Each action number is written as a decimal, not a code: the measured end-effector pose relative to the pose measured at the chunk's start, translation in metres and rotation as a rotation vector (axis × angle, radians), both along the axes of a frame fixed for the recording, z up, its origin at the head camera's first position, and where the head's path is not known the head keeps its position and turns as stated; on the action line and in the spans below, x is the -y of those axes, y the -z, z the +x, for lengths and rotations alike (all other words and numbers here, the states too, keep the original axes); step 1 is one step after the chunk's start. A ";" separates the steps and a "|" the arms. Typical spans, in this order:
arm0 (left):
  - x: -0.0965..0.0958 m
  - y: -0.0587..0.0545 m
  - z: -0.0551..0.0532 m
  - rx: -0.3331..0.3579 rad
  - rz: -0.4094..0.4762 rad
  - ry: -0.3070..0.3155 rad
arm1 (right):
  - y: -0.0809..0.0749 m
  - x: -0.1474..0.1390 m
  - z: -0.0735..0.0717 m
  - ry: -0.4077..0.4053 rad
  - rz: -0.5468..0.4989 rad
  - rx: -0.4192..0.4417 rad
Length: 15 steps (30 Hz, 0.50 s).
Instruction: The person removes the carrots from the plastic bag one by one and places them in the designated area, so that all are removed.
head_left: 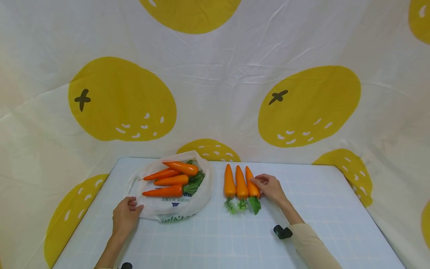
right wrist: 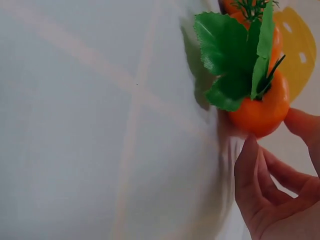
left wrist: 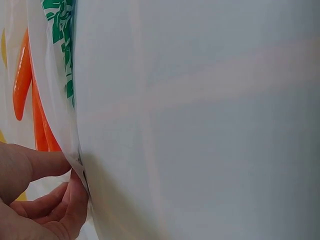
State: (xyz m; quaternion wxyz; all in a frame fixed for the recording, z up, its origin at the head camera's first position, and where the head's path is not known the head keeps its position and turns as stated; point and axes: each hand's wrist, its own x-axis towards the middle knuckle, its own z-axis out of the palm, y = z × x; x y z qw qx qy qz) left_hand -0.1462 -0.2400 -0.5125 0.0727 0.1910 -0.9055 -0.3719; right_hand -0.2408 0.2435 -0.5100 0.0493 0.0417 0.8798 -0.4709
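Note:
A white plastic bag (head_left: 205,190) with green print lies on the left of the table, its mouth spread. Several orange carrots (head_left: 164,191) with green tops rest in it. My left hand (head_left: 125,216) pinches the bag's near left edge between thumb and fingers, as the left wrist view shows up close. To the right of the bag, three carrots stand in a row, tips pointing away and greens toward me. With thumb and fingertips, my right hand (head_left: 271,188) holds the rightmost carrot (right wrist: 260,119) by the sides of its thick end, just above its broad green leaves (right wrist: 222,47).
Left (head_left: 229,183) and middle (head_left: 241,183) carrots of the row have feathery tops and lie close beside the held one. Pale checked cloth covers the table (head_left: 208,243). Behind it hangs a white curtain (head_left: 215,93) with large yellow fruit prints.

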 end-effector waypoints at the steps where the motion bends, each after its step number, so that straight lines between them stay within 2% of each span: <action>1: 0.000 0.000 0.000 0.000 0.000 0.001 | -0.001 0.000 0.000 0.009 0.002 -0.005; 9: 0.001 0.001 0.000 0.001 0.006 0.002 | -0.015 0.006 -0.003 -0.005 0.046 -0.103; 15: 0.000 0.001 -0.001 0.010 0.007 0.000 | -0.032 0.019 -0.005 -0.032 0.046 -0.134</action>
